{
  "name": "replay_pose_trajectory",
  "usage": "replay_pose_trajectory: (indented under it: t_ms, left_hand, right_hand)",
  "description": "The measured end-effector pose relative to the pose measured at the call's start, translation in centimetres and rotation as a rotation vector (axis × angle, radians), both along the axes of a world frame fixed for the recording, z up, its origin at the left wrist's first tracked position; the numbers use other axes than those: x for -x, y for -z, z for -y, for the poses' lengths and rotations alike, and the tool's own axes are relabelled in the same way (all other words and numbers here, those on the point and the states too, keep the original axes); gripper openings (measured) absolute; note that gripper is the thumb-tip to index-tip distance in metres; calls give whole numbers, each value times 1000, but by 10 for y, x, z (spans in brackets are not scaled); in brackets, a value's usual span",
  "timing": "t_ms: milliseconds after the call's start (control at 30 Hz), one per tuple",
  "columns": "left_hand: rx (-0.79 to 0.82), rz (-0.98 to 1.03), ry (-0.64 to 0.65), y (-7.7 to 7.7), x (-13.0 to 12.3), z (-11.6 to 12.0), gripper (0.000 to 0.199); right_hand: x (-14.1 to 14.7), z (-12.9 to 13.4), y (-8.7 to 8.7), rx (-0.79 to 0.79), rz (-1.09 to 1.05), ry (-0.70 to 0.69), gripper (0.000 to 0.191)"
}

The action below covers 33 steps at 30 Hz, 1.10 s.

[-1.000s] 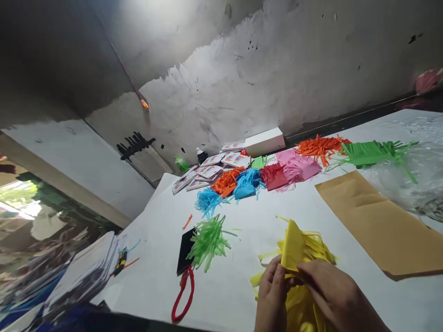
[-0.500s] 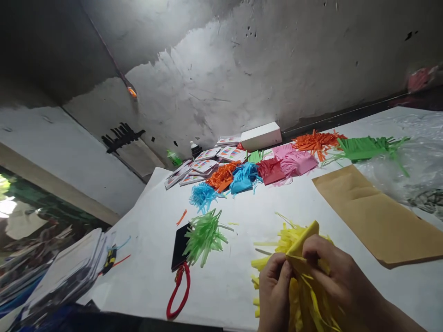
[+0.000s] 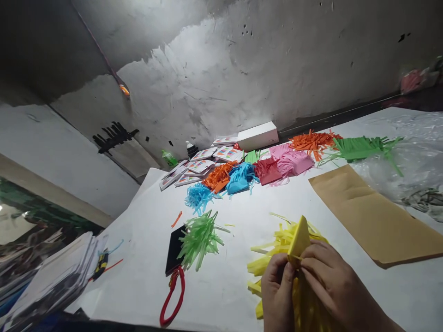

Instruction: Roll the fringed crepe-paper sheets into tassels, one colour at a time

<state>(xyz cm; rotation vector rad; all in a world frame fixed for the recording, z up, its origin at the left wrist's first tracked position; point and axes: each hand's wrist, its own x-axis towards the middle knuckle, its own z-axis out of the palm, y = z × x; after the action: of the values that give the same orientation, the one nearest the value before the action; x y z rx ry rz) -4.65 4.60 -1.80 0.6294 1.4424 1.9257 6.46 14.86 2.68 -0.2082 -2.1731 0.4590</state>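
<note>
Now fingers (image 3: 321, 263) pinching yellow paper (image 3: 300, 237); white box (image 3: 258, 137) closed, contents hidden.

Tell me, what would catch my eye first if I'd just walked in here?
Most likely the bright yellow paper at the lower right, pinched between the left hand and the right hand. Next, perhaps, the orange, blue, red, pink and green fringes spread along the far side of the white table. Left of the hands, a pale green fringe overlaps a black slab with a red strap.
</note>
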Motion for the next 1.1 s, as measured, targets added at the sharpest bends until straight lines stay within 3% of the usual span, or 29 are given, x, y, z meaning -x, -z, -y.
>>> replay_pose_trajectory:
  t_ms: [200, 300, 367, 467, 533, 633, 800, 933, 1100]
  left_hand:
    - [38, -142, 27, -12, 2, -1, 28]
    - [46, -279, 15, -17, 7, -2, 26]
    - [62, -440, -14, -21, 10, -2, 24]
    - [29, -745, -76, -30, 13, -2, 17]
    - [-20, -923, -94, -36, 13, -2, 16]
    - [-60, -1136, -90, -40, 15, -4, 23]
    - [-66, -1432, -239, -42, 23, -5, 38]
    - [-64, -1646, -219, -48, 26, -5, 40]
    - [-61, -1594, -181, -50, 34, 0, 26]
  right_hand:
    - [-3, -8, -10, 521, 101, -97, 20]
    - [-5, -13, -15, 625, 150, -160, 21]
    - [-7, -17, -16, 479, 82, -136, 18]
    - [-9, -19, -18, 23, -114, 27, 14]
    - [-10, -19, -20, -202, -110, 109, 25]
    - [-9, -21, -20, -310, -4, 104, 30]
    - [-15, -30, -19, 36, 113, 44, 29]
    - [-16, -32, -22, 272, 158, 81, 31]
    - [-16, -40, -24, 570, 84, 150, 31]
